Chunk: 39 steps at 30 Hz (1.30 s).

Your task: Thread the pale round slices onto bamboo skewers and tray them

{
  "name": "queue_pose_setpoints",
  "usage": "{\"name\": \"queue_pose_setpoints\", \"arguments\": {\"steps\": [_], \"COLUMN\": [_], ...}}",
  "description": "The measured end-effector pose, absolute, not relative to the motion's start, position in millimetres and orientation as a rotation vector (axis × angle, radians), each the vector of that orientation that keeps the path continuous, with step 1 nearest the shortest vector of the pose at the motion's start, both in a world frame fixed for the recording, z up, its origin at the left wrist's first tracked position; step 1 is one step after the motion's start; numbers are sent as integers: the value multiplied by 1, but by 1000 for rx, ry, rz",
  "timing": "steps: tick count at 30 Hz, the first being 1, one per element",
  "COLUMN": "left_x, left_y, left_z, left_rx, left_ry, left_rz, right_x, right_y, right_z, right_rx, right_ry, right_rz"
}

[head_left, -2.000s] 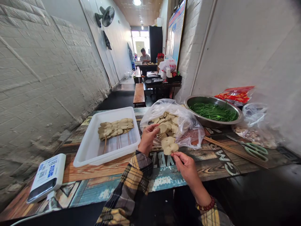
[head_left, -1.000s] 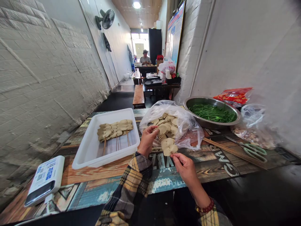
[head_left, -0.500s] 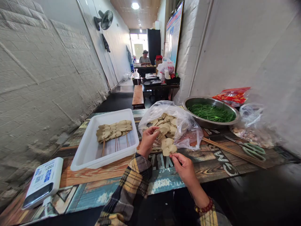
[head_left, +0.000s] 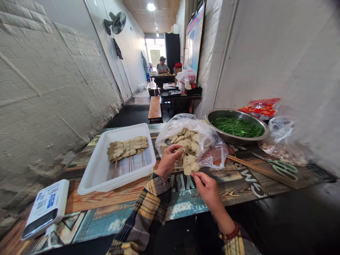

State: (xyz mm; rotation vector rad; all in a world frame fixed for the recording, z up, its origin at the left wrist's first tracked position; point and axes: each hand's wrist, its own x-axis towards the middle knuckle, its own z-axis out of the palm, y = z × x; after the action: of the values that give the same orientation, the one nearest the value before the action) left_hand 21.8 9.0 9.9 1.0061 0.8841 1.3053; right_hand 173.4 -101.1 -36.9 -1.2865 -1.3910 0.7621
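My left hand (head_left: pixel 170 161) pinches a thin beige slice (head_left: pixel 184 148), which looks like potato, at the opening of a clear plastic bag (head_left: pixel 217 147). More loose slices (head_left: pixel 183 135) are heaped inside that bag. Just in front of it, my right hand (head_left: pixel 207 187) is closed on the lower end of a skewer, mostly hidden by the fingers. Threaded slices (head_left: pixel 190 165) sit at the skewer's upper end, below and right of the left hand's slice. To the left, a white plastic tray (head_left: pixel 99 179) holds several filled skewers (head_left: pixel 127 148), sticks pointing towards me.
A steel basin (head_left: pixel 225 137) of green chives stands at the right back. Bare skewers (head_left: pixel 262 171) and green-handled scissors (head_left: pixel 284 168) lie right, near bagged food (head_left: pixel 281 150). A white payment device (head_left: pixel 45 209) is at the left front. Another person (head_left: pixel 162 67) sits far back.
The slice in my left hand has turned more edge-on and stays close to the threaded slices. My right hand keeps its grip on the skewer. The whole view has shifted slightly.
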Motion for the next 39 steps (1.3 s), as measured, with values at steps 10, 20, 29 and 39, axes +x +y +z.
{"name": "queue_pose_setpoints", "arguments": {"steps": [10, 20, 29, 39], "left_x": [20, 22, 23, 24], "left_y": [8, 7, 5, 4], "left_z": [11, 13, 16, 14], "left_rx": [835, 729, 697, 754], "left_ry": [830, 829, 825, 860], "left_rz": [1263, 1265, 1237, 1206], "right_x": [174, 176, 176, 176], "right_y": [-102, -102, -103, -102], "right_z": [-38, -41, -44, -46], "right_rx": [-1273, -1285, -1256, -1256], "right_ry": [-1380, -1420, -1440, -1425], "right_rz": [723, 666, 640, 677]}}
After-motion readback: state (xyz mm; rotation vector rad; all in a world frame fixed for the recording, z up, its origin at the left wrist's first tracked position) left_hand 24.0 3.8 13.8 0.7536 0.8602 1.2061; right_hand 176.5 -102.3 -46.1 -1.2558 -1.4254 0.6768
